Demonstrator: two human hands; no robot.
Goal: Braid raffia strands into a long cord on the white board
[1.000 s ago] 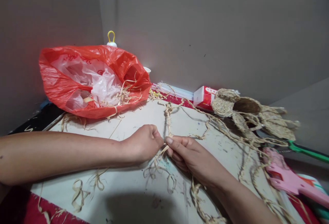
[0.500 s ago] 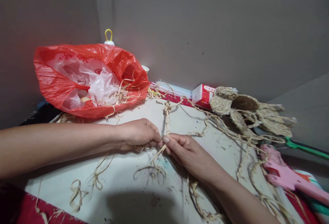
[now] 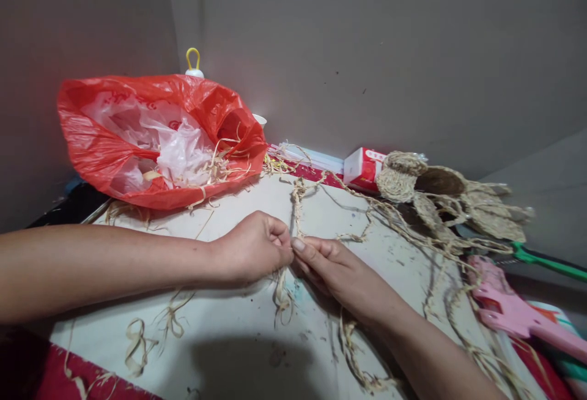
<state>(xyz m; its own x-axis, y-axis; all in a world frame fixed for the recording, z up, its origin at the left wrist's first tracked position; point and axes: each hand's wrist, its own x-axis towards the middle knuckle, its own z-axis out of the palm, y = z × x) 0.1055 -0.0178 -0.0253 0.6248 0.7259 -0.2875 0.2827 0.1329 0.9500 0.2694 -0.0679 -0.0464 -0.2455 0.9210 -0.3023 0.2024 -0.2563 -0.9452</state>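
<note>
A braided straw cord runs down the middle of the white tabletop to my fingertips. My right hand pinches its lower end between thumb and fingers. Right beside it, my left hand is closed with its fingers curled, holding the straw strands at the same spot. Loose strand ends hang below my left hand. The exact crossing of the strands is hidden behind my fingers.
A red plastic bag with straw scraps lies at the back left. At the right are woven straw pieces, a red and white pack, a pink glue gun and long braided cords. Straw scraps lie at the front left.
My left hand has rolled over, its curled fingers now more visible. The loose strand ends have drawn in under it. My right hand has hardly moved.
</note>
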